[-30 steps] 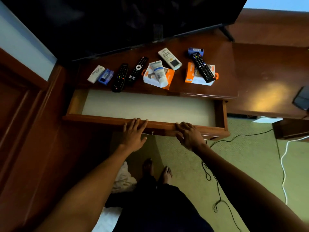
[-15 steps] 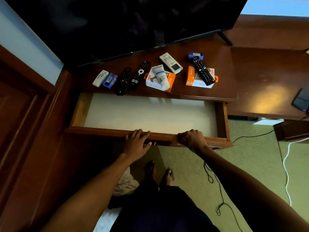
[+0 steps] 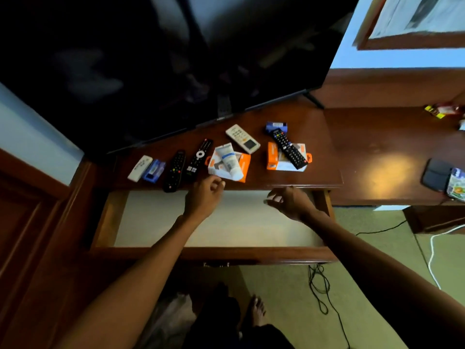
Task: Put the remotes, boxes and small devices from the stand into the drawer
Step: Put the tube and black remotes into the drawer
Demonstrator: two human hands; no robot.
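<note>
Orange cardboard showed just beyond the left hand (image 3: 205, 195), where the nearer orange box (image 3: 230, 163) lay on the table (image 3: 324, 172) with a white tube (image 3: 229, 161) resting across its top. That hand hung over the far edge of the open drawer (image 3: 151, 217), fingers loosely curled and closed on nothing, its fingertips almost at the box's near corner, so it looked the likelier of the two to make the first pick. The tube's long axis ran away from the hand and slightly to its left, which suggested a grasp across the box's short sides would carry both together, though the tube might roll off. The right hand (image 3: 289, 201) hovered over the drawer's right end, also half-curled and empty; ahead of it, a little farther off, lay the second orange box (image 3: 273, 157) with a black remote (image 3: 288, 148) lying diagonally over it. To the left of the left hand, two more black remotes (image 3: 175, 170) lay side by side, pointing away, then a blue device (image 3: 154, 170) and a small white remote (image 3: 140, 168). A white remote with a screen (image 3: 242, 138) sat farther back. Nothing had yet been put in the drawer, whose pale lining was bare.
</note>
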